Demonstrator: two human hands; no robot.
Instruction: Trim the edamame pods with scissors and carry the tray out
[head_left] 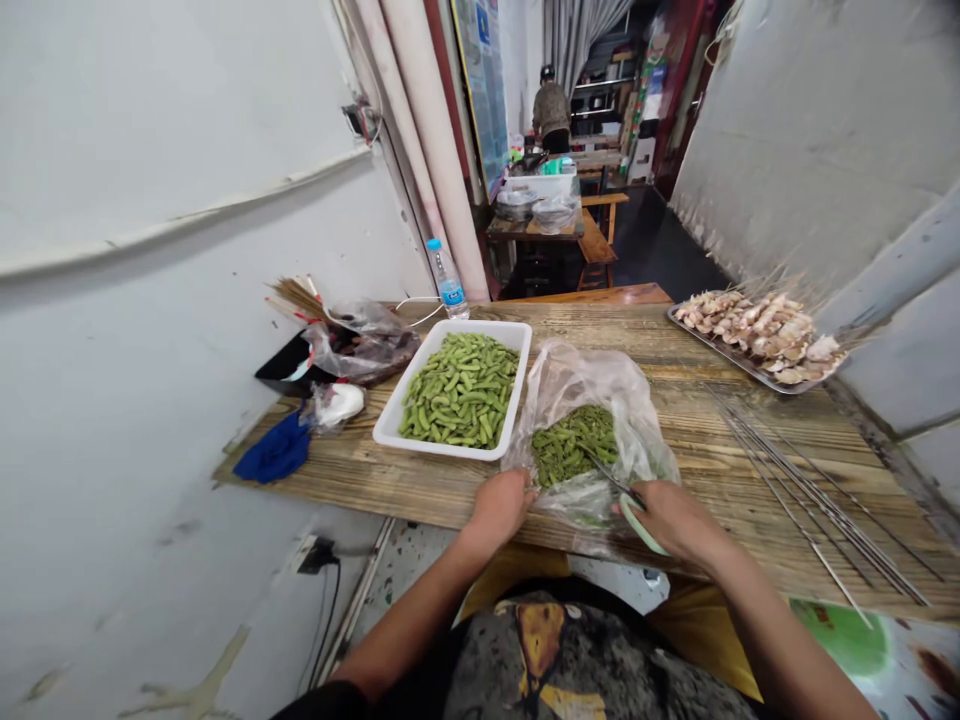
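My right hand [676, 515] is closed round a pair of scissors [642, 527] with pale green handles. Their dark blades point into a clear plastic bag [559, 370] that lies spread on the table in front of me. Green trimmings and pods [576, 442] are heaped in the bag, by the blade tips. At the bag's near left edge my left hand [501, 506] is closed, with its fingers on the plastic. Just left of the bag stands a white tray [388, 428], filled with green edamame pods [463, 385].
A metal tray of meat skewers [772, 340] sits at the far right, with long metal skewers [817, 495] nearer. Leftward are a water bottle [451, 290], a black box [289, 365] and a blue cloth [274, 448]. A person [553, 112] stands in the background.
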